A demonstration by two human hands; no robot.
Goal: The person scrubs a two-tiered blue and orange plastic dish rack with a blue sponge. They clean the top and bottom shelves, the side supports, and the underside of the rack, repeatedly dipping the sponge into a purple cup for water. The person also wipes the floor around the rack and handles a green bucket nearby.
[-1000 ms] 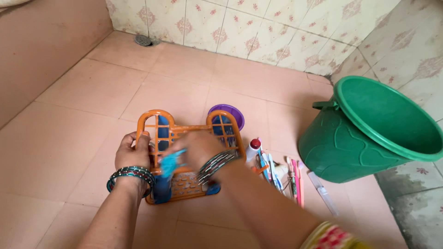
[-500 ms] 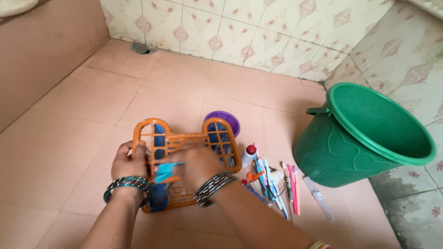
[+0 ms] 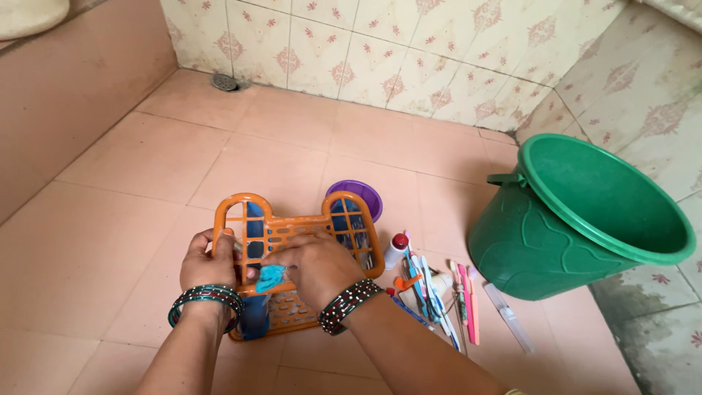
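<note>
Two hands meet at the orange rack (image 3: 292, 230): left fingers (image 3: 219, 245) clamped on its frame, right fingers (image 3: 281, 260) pinching a blue scrubber (image 3: 269, 278).

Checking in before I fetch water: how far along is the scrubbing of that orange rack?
Done: the toothbrushes and tubes lie out on the floor beside the green bucket. In hand: the left hand steadies the orange rack while the right hand presses a blue scrubber against it. Left: nothing shows a rinse yet.
</note>
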